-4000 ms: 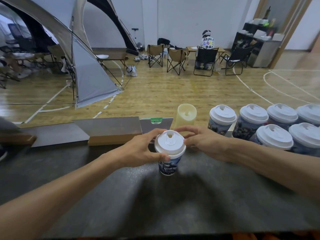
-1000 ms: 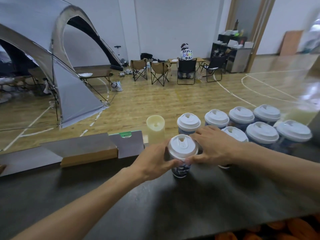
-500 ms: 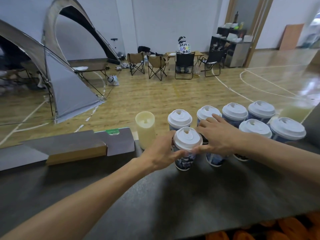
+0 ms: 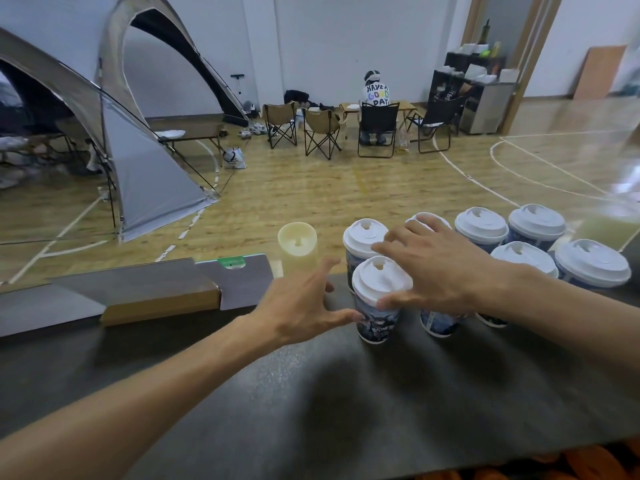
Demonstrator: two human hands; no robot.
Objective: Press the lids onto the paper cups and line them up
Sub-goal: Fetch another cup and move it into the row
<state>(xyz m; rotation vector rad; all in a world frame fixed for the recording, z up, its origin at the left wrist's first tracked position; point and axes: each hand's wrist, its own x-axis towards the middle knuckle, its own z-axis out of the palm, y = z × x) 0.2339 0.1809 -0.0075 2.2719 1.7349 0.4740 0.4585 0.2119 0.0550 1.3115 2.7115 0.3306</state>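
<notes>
Nearest lidded cup [image 4: 378, 299] stands upright between both hands near the counter's [image 4: 346, 393] far edge — right hand [image 4: 440, 271] spread over its lid, left hand [image 4: 304, 303] open, thumb just touching.

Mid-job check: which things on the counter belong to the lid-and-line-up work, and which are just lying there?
Part of the job:
- nearest lidded cup, left hand open beside it, right hand spread over it
- lidded cups behind and to the right

Just lying about:
- cream candle
- flat cardboard box
- grey folder with green label
</notes>
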